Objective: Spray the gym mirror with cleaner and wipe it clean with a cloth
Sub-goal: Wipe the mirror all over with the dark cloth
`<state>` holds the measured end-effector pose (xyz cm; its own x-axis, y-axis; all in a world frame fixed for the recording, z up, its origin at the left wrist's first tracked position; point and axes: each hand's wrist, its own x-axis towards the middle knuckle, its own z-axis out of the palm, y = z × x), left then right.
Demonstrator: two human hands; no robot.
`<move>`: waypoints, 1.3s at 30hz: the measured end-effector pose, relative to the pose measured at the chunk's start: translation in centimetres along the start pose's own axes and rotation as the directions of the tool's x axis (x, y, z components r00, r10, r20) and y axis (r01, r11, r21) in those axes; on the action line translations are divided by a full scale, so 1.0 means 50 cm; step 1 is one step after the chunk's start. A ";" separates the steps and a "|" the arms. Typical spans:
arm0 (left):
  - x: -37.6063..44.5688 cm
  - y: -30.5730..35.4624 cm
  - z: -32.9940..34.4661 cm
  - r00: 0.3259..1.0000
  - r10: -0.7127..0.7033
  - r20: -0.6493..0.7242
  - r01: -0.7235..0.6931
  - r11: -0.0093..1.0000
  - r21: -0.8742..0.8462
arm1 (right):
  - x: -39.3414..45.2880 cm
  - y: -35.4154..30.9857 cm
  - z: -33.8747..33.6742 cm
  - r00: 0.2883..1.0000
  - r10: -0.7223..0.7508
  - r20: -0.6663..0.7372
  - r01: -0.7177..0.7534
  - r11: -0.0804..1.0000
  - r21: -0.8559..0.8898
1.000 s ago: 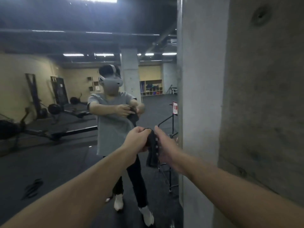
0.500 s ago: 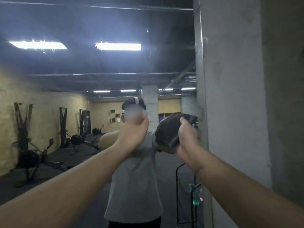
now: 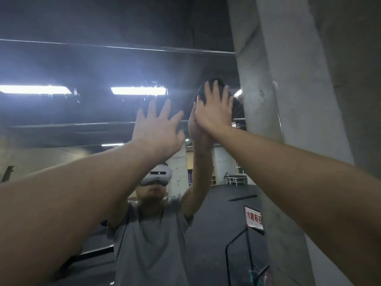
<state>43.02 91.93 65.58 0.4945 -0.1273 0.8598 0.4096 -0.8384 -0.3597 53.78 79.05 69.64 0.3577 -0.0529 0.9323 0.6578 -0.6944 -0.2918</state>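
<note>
While left hand (image 3: pixel 157 131) spreads, right hand (image 3: pixel 214 109) presses dark cloth (image 3: pixel 237 106) against mirror (image 3: pixel 103 65)

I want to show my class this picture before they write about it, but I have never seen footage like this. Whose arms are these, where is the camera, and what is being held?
There is no machine: a person wears a camera on the head, so the arms reaching in are their own. They face a large gym mirror, which is why you see their reflection wearing a headset. The right hand, fingers straight, presses a dark cloth flat against the glass, high up beside a concrete pillar. The left hand is raised, spread wide and holding nothing. No spray bottle is in view.
</note>
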 end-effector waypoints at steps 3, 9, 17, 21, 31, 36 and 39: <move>0.001 -0.003 0.014 0.999 0.025 -0.021 -0.024 0.999 0.049 | -0.005 -0.042 0.023 0.982 -0.189 0.004 0.189 0.979 -0.078; 0.019 -0.005 -0.010 1.000 0.031 -0.004 -0.031 0.999 0.044 | 0.039 0.049 0.005 0.986 -0.159 -0.047 0.149 0.974 -0.170; 0.048 0.019 -0.045 0.999 -0.013 0.036 0.011 0.999 0.042 | 0.202 0.191 -0.110 0.874 0.484 -0.054 -0.479 0.874 0.076; 0.075 0.032 -0.082 0.998 -0.005 -0.062 0.007 1.000 0.029 | 0.201 0.116 -0.068 0.986 0.115 -0.123 -0.120 0.992 -0.035; 0.164 0.056 -0.106 0.996 -0.074 -0.056 0.074 0.997 -0.013 | 0.163 0.151 -0.059 0.926 -0.377 0.019 0.376 0.918 -0.124; 0.201 0.052 -0.100 0.994 -0.099 0.045 0.098 0.995 0.018 | 0.227 0.158 -0.101 0.971 -0.231 0.069 0.230 0.973 0.011; 0.215 0.053 -0.106 0.991 -0.108 0.076 0.108 0.994 0.006 | 0.292 0.172 -0.122 0.995 -0.096 0.033 0.091 0.987 0.131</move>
<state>45.39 85.53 75.79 0.5037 0.0047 0.8639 0.4653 -0.8440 -0.2667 60.62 67.92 82.02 0.3146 0.0379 0.9485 0.7688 -0.5963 -0.2312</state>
